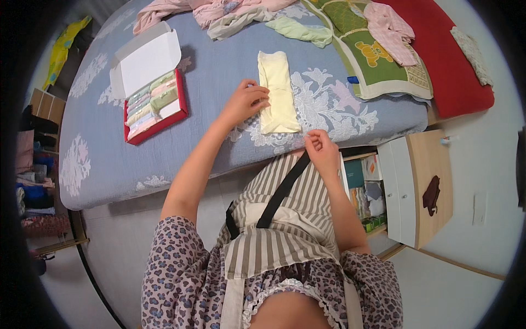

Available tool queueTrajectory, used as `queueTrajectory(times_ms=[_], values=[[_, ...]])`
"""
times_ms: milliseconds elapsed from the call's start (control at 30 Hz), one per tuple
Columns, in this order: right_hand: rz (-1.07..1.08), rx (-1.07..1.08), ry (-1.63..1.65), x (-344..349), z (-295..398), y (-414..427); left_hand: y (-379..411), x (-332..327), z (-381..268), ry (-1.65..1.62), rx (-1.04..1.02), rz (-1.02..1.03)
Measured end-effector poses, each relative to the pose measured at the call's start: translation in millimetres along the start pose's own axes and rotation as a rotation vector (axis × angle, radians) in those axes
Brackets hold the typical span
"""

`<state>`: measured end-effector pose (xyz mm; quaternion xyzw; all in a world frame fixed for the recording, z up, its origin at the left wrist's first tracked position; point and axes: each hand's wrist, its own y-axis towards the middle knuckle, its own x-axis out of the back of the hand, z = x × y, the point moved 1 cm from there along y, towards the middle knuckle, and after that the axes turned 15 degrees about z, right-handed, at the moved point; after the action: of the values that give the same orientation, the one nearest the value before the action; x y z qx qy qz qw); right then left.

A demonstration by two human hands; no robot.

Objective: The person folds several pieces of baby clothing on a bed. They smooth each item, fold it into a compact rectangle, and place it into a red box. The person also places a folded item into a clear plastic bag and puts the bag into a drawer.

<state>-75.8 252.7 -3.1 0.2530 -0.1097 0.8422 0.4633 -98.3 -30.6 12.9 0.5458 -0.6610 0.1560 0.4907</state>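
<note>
A pale yellow folded garment (279, 88) lies as a long narrow strip on the bed in front of me. My left hand (246, 102) reaches over its left edge, with spread, slightly bent fingers touching the cloth. Below the garment's lower right corner is my right hand (322, 152), apart from it, with fingers curled. A black strap (283, 191) of my striped apron (246, 255) runs up to that hand; whether the fingers grip it is hidden. To the left, a red box (158, 127) with its lid (148, 57) raised holds several rolled pastel cloths (144, 105).
The bed has a blue floral cover (205, 82). At its far side lie pink fabric (242, 10), a pale green cloth (302, 31) and a green bear-patterned blanket (374, 53). A cabinet (431, 181) stands right, with open shelves (365, 193) beside it. Clothes shelves (41, 168) are at left.
</note>
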Motion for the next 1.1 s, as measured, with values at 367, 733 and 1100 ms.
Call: queueTrajectory(times_ms=[367,733,1100], values=[[0.165,0.702,-0.623,6,18,44,0,-4,-17,0.164,-0.121,0.062],[0.074,0.667,-0.335,-3,5,58,-19,10,-55,0.165,-0.054,0.329],[0.046,0.605,-0.198,-2,3,63,-28,-11,-51,0.019,-0.055,0.196]])
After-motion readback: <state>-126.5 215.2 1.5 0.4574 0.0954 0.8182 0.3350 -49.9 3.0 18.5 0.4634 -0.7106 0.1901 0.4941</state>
